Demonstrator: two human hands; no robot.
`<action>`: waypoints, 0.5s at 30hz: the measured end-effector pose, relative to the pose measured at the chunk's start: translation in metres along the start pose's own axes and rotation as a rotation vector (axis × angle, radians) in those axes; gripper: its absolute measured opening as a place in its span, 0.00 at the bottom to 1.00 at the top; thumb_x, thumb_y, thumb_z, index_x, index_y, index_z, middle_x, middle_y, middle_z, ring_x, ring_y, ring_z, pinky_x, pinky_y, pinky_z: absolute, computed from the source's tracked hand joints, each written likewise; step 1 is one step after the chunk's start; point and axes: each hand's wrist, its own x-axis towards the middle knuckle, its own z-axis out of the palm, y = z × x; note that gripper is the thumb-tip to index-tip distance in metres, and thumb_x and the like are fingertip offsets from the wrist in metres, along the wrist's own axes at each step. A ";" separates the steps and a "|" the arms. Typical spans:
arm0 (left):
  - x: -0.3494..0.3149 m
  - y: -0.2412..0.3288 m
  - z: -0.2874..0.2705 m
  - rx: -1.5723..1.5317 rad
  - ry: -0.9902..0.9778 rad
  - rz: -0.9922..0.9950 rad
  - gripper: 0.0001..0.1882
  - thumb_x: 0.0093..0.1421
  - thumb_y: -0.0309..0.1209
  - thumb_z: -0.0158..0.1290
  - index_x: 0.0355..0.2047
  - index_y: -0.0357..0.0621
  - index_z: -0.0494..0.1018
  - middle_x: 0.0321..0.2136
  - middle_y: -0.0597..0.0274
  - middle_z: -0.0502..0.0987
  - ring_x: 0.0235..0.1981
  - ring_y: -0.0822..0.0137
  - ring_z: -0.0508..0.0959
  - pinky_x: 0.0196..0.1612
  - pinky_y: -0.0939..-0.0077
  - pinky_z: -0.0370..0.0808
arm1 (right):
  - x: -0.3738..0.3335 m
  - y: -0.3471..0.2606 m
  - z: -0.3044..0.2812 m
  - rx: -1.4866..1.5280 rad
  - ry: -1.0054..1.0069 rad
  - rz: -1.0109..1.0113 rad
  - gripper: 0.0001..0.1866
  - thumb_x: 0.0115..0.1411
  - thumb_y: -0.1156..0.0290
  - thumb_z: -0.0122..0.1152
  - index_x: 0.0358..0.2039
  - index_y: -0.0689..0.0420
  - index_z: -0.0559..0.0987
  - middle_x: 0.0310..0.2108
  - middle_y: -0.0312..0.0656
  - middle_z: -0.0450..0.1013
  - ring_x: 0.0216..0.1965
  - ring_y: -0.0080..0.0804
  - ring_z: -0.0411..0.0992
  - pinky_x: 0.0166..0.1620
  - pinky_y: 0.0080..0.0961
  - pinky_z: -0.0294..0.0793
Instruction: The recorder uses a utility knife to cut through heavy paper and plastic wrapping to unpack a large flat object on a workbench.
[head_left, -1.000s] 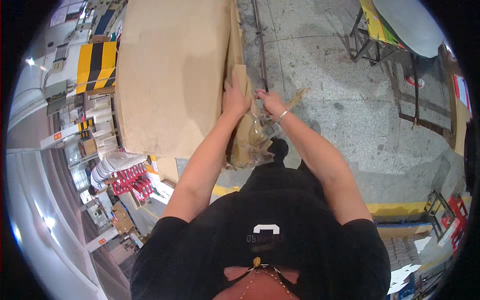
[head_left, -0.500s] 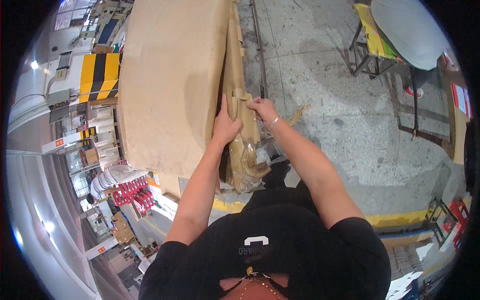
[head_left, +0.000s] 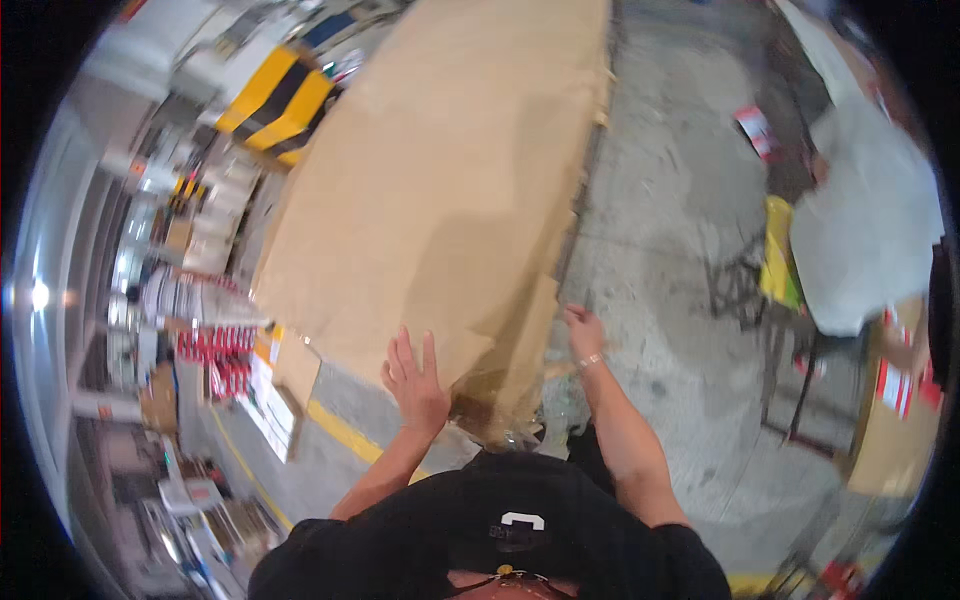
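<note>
The concrete floor (head_left: 660,220) is grey and smooth, mottled with darker stains. Across its middle, running from the near side to the far side, lies the long, matt brown covering (head_left: 430,170), stiff like cardboard or heavy paper, flat on top and casting back soft shadows. On the far right, a pale grey sheet (head_left: 870,220) with rounded edges spreads above dark, thin-legged framing. The wearer's black shirt (head_left: 470,535), soft cloth with a white mark, fills the near edge. To the far left stands a boxy panel (head_left: 280,105) in yellow and black bands. Along the covering's near right side hangs a creased flap (head_left: 525,370), narrow and folded, with crumpled, shiny clear film (head_left: 515,437) at its near end. At left, a person (head_left: 195,300) in a striped top is beside ribbed red-and-white pieces (head_left: 215,345).

The left hand (head_left: 420,390) is spread, fingers fanned over the covering's near edge; whether it touches is unclear. The right hand (head_left: 585,335) is just right of the flap, fingers curled; I can't make out whether they pinch anything. A thin, pale bracelet (head_left: 593,360) rings that wrist.
</note>
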 end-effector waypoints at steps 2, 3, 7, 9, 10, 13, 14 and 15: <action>-0.011 -0.022 0.002 0.062 0.010 -0.150 0.30 0.48 0.27 0.48 0.55 0.44 0.62 0.54 0.42 0.61 0.53 0.42 0.62 0.48 0.53 0.64 | -0.010 -0.010 -0.015 0.021 0.061 -0.167 0.16 0.54 0.60 0.58 0.35 0.60 0.79 0.28 0.37 0.75 0.30 0.22 0.70 0.31 0.16 0.65; -0.031 -0.053 0.031 -0.248 -0.248 -0.230 0.26 0.48 0.27 0.48 0.51 0.43 0.66 0.49 0.45 0.66 0.48 0.46 0.67 0.45 0.56 0.67 | -0.023 -0.026 -0.007 0.000 -0.006 -0.183 0.16 0.54 0.60 0.58 0.35 0.60 0.79 0.28 0.37 0.75 0.30 0.22 0.70 0.31 0.16 0.65; -0.045 -0.077 0.051 -0.465 -0.100 -0.221 0.15 0.47 0.27 0.48 0.37 0.43 0.73 0.35 0.54 0.76 0.36 0.52 0.75 0.39 0.60 0.72 | -0.090 -0.119 0.019 0.152 -0.381 0.095 0.18 0.55 0.55 0.58 0.34 0.59 0.78 0.25 0.35 0.73 0.21 0.17 0.63 0.23 0.15 0.60; -0.020 -0.079 0.021 -0.407 -0.012 -0.197 0.12 0.47 0.26 0.48 0.34 0.43 0.73 0.33 0.54 0.75 0.35 0.52 0.75 0.38 0.59 0.72 | -0.108 -0.148 0.037 0.123 -0.561 0.363 0.18 0.56 0.54 0.58 0.34 0.59 0.78 0.23 0.34 0.72 0.17 0.16 0.60 0.20 0.14 0.57; 0.002 -0.078 -0.005 -0.391 -0.001 -0.196 0.11 0.46 0.26 0.48 0.33 0.42 0.73 0.32 0.55 0.75 0.35 0.53 0.75 0.37 0.59 0.72 | -0.109 -0.158 0.054 0.207 -0.554 0.341 0.17 0.55 0.55 0.58 0.31 0.57 0.77 0.19 0.32 0.69 0.14 0.16 0.55 0.18 0.15 0.53; 0.022 -0.087 -0.056 -0.369 0.022 -0.226 0.15 0.44 0.26 0.50 0.36 0.42 0.71 0.32 0.57 0.74 0.37 0.52 0.73 0.40 0.60 0.72 | -0.110 -0.185 0.102 0.145 -0.569 0.227 0.12 0.55 0.59 0.59 0.22 0.51 0.70 0.13 0.27 0.58 0.10 0.16 0.51 0.15 0.18 0.50; 0.023 -0.091 -0.071 -0.361 -0.013 -0.226 0.18 0.44 0.28 0.53 0.38 0.42 0.70 0.34 0.58 0.73 0.39 0.52 0.72 0.41 0.61 0.71 | -0.109 -0.193 0.117 0.186 -0.566 0.161 0.11 0.55 0.63 0.59 0.20 0.50 0.69 0.12 0.26 0.57 0.10 0.17 0.51 0.14 0.17 0.50; 0.018 -0.094 -0.080 -0.372 -0.015 -0.260 0.18 0.44 0.28 0.53 0.38 0.42 0.70 0.34 0.58 0.73 0.39 0.52 0.72 0.41 0.61 0.71 | -0.110 -0.201 0.129 0.228 -0.560 0.094 0.12 0.54 0.66 0.59 0.18 0.49 0.67 0.11 0.25 0.56 0.10 0.17 0.52 0.14 0.17 0.50</action>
